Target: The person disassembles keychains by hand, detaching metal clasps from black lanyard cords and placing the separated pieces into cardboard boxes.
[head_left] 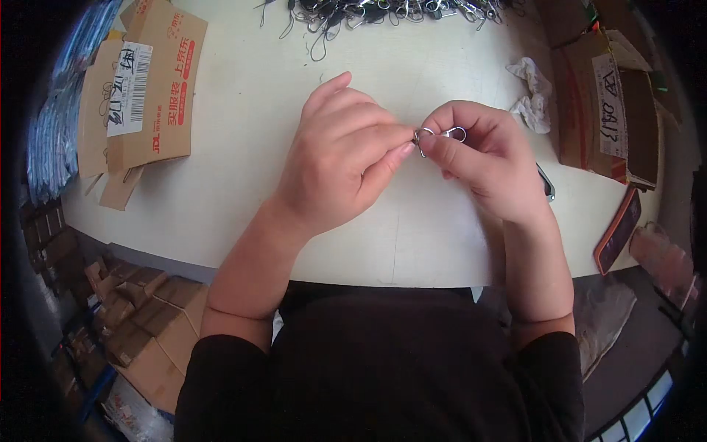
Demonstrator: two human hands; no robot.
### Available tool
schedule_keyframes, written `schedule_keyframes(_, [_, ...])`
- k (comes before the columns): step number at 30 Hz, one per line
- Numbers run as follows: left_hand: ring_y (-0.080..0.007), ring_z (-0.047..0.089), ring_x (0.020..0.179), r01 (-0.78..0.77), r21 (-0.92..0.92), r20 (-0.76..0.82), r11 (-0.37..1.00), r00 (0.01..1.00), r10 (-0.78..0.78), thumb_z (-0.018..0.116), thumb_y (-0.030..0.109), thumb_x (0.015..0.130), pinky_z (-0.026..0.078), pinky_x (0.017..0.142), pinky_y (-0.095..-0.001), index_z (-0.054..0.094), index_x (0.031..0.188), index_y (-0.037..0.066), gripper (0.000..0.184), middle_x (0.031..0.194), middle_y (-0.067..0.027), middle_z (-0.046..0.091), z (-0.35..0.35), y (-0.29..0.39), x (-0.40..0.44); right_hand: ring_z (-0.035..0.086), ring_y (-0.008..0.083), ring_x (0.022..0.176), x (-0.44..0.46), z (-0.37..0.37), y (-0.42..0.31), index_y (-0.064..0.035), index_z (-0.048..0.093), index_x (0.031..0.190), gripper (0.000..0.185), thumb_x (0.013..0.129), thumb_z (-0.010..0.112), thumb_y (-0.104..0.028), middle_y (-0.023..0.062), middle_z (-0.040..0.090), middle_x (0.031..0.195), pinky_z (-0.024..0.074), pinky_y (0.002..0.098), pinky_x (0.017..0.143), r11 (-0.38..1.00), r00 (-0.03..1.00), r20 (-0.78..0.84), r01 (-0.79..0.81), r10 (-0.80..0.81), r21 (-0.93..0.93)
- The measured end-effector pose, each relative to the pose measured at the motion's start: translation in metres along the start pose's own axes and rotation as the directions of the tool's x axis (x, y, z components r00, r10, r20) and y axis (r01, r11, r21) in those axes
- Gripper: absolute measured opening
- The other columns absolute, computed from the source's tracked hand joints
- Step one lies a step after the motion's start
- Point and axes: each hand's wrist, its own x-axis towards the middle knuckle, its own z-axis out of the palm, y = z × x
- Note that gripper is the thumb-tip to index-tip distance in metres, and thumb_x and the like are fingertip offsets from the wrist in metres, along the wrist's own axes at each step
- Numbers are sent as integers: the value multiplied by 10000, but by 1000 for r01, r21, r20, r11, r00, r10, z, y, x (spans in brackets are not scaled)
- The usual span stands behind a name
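Near the middle of the white table, my left hand pinches a small metal ring between thumb and forefinger. My right hand grips the metal clasp joined to that ring, and its fingertips almost meet those of my left hand. Part of the clasp is hidden behind the right thumb. At the table's far edge lies a pile of metal clasps with black cords. A dark object shows partly from behind my right wrist.
Cardboard boxes stand at the left and right of the white table. Crumpled white tissue and an orange-edged phone lie at the right. Stacked plastic-wrapped packs are far left, with cartons below.
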Motion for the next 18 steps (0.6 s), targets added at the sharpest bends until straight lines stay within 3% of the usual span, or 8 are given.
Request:
schedule_keyframes(12, [-185, 587, 692, 144, -161, 31, 976, 990, -141, 656, -6, 700, 347, 1004, -487, 642, 761, 28, 71, 717, -46, 622, 1, 1, 0, 448, 11, 579, -2, 5, 1, 7, 631, 823, 108, 814, 627, -100, -39, 552, 642, 375, 183, 509, 989, 998, -47, 42, -49, -144])
schedule_keyframes(18, [-183, 581, 698, 152, -152, 44, 977, 988, -147, 647, -6, 717, 337, 1013, -490, 640, 769, 23, 60, 712, -45, 613, 0, 1, 0, 446, 9, 575, -1, 6, 4, 6, 628, 821, 110, 817, 628, -104, -39, 551, 634, 372, 183, 504, 986, 996, -62, 55, -65, -158])
